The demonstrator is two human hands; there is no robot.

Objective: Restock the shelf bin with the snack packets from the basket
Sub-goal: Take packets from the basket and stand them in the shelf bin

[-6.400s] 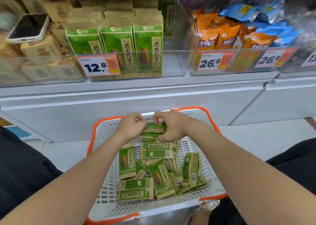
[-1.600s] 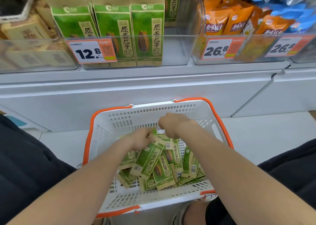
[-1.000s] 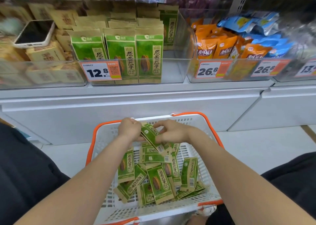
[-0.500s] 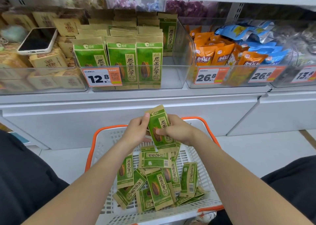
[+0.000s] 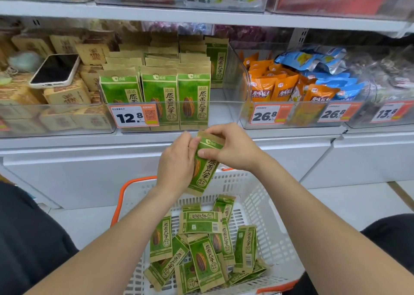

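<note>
A green-and-tan snack packet (image 5: 205, 171) is held upright just below the shelf edge. My left hand (image 5: 177, 162) grips its left side and my right hand (image 5: 233, 149) pinches its top. Below, the white basket (image 5: 264, 205) with orange rim holds several more green packets (image 5: 202, 247) lying loose. The clear shelf bin (image 5: 224, 113) tagged 12.8 holds rows of the same packets (image 5: 159, 97) standing upright, with a bare strip along its right side.
A phone (image 5: 54, 70) lies on tan packets in the left bin. Orange packets (image 5: 273, 88) and blue packets (image 5: 324, 66) fill the bins to the right. Another shelf runs overhead. White cabinet fronts (image 5: 89, 173) stand below the shelf.
Both hands have risen from above the basket toward the shelf edge with the packet, which now stands more upright. The view has tilted up toward the shelf.
</note>
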